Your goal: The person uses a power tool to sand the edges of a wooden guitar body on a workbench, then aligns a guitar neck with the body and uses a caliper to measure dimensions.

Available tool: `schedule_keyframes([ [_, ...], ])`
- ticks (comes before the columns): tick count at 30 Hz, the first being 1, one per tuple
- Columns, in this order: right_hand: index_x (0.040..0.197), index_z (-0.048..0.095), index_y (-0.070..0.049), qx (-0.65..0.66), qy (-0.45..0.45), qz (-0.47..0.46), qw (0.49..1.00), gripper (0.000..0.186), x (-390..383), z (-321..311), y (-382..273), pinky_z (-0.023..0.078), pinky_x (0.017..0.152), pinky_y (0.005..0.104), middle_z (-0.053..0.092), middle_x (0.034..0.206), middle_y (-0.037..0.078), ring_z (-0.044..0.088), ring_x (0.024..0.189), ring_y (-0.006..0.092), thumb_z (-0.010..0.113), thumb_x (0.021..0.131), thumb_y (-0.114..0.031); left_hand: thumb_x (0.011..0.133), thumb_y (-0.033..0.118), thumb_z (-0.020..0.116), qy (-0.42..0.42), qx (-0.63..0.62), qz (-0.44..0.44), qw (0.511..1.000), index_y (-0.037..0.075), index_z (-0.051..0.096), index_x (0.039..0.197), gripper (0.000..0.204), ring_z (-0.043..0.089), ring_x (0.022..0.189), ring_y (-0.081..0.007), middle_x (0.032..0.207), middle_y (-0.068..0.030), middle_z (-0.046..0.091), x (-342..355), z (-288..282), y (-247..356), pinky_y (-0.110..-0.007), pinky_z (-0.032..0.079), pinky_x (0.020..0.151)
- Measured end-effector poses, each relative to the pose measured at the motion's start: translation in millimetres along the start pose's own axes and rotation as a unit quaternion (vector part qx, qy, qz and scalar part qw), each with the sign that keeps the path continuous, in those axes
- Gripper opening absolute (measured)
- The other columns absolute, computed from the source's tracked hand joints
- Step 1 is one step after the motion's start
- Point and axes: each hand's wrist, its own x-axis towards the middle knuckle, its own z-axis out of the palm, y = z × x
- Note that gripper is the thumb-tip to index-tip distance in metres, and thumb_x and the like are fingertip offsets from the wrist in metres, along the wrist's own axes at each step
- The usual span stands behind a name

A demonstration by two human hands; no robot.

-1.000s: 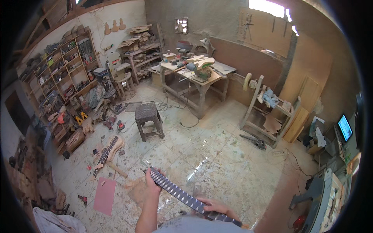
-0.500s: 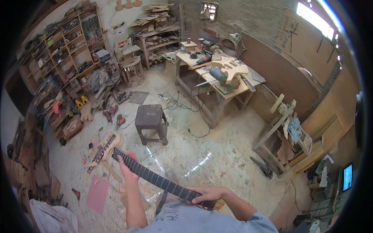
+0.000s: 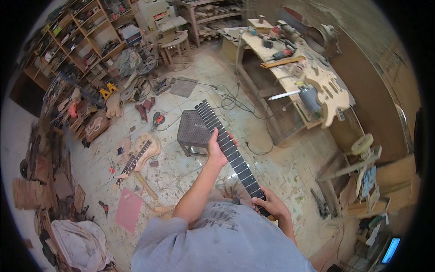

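Observation:
A dark guitar neck with pale frets slants across in front of me, fretted face up. My left hand wraps it around the upper middle, thumb along one edge and fingertips showing at the other. Near the lower end, close to my shirt, my right hand grips it with the thumb on top. Its far end overlaps my view of a dark plastic stool; I cannot tell whether they touch. Part of the lower end is hidden by my right hand.
A pale guitar body with a neck lies on the floor at left, near a pink sheet. On the workbench at right rests another wooden guitar body among power tools. Cables trail across the floor.
The guitar neck has swung from pointing left to pointing away from me, toward the stool. My left hand moved right and away with it. My view has turned and tilted down.

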Motion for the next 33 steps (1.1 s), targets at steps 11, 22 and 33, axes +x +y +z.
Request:
schedule_keyframes([
  [11, 0.144, 0.055, 0.0, -0.197, -0.025, -0.036, 0.979, 0.061, 125, -109, -68, 0.051, 0.1, 0.0392, 0.072, 0.116, 0.014, 0.066, 0.111, 0.0263, 0.08, 0.093, -0.025, 0.105, 0.071, 0.034, 0.006, -0.057, 0.13, 0.99, 0.008, 0.06, 0.119, 0.069, 0.063, 0.095, -0.0341, 0.1, -0.0129, 0.065, 74, 23, 44, -0.051, 0.051, 0.088],
  [22, 0.15, 0.053, 0.003, 0.082, -0.272, 0.084, 0.955, 0.06, 192, -130, -58, 0.052, 0.056, 0.0293, 0.072, 0.084, 0.014, 0.063, 0.061, 0.0157, 0.059, 0.105, -0.036, 0.106, 0.028, 0.066, 0.146, 0.07, 0.198, 0.967, 0.012, 0.056, 0.127, 0.029, 0.063, 0.102, -0.0221, 0.111, -0.0044, 0.064, 81, 1, 60, -0.046, 0.053, 0.093],
  [33, 0.137, 0.066, -0.005, -0.011, -0.192, 0.086, 0.977, 0.053, 204, -102, -80, 0.056, 0.063, 0.029, 0.075, 0.089, 0.009, 0.068, 0.067, 0.0141, 0.062, 0.104, -0.047, 0.105, 0.023, 0.067, 0.113, 0.055, 0.183, 0.975, 0.012, 0.058, 0.126, 0.026, 0.06, 0.112, -0.0266, 0.119, -0.0063, 0.062, 105, -40, 96, -0.049, 0.051, 0.101],
])
